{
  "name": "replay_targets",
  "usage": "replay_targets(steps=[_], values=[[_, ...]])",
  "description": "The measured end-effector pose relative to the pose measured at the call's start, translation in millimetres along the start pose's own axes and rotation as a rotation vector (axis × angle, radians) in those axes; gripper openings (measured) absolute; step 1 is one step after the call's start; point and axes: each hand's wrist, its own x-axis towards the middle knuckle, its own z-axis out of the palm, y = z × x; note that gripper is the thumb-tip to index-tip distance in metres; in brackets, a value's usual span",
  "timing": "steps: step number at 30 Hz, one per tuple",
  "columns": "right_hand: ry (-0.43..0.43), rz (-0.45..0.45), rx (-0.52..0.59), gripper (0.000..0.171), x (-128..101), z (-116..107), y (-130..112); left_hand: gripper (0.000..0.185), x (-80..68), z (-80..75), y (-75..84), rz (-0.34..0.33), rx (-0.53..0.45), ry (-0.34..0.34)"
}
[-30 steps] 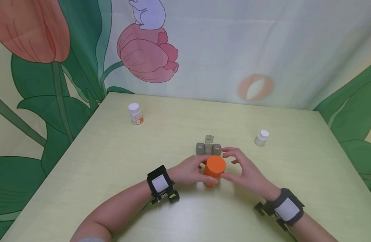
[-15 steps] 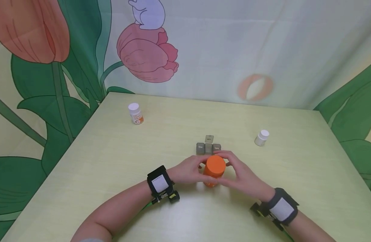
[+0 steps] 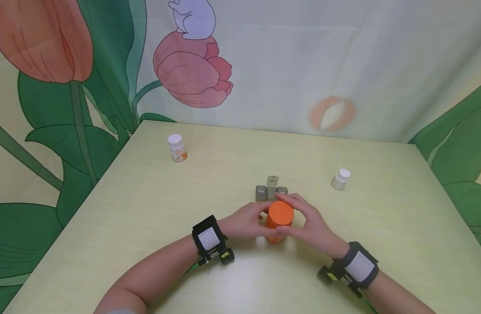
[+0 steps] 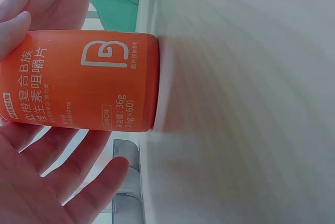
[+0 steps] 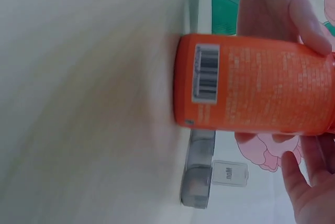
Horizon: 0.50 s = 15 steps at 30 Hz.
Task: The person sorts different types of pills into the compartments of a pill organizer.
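An orange vitamin bottle [image 3: 280,213] with an orange cap stands upright on the table, its printed front label facing the left wrist view. My left hand [image 3: 244,222] grips it from the left, thumb on the near side and fingers passing behind. From the right, my right hand [image 3: 315,226] holds the upper part at the cap, with its thumb in front and fingers on the far side. The barcode side of the bottle [image 5: 251,85] shows in the right wrist view. Just behind it sits a grey pill organizer [image 3: 261,192], one lid [image 5: 229,174] marked "Mon." swung open.
A white bottle with an orange-and-white label [image 3: 177,148] stands at the back left of the pale table [image 3: 209,174]. Farther right is a smaller white-capped bottle [image 3: 340,179]. A flower-printed curtain [image 3: 279,65] hangs behind the table's back edge.
My right hand has come left, and its thumb and fingers have closed in on the orange bottle's top. My left hand and the bottle have stayed in place.
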Motion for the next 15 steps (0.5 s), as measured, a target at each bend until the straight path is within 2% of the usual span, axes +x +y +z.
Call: replay_targets(steps=[8,12,15], values=[[0.162,0.044,0.107,0.059,2.1,-16.3,-9.7,0.055,0.9,-0.4,3.7,-0.048,-0.036,-0.010],[0.218,0.050,0.031,0.058,0.9,-35.2,-7.9,0.052,1.6,0.4,4.1,-0.059,-0.044,-0.011],[0.226,0.038,-0.042,0.056,-3.1,-51.0,-3.0,0.054,2.0,1.1,4.1,-0.065,-0.047,-0.011]])
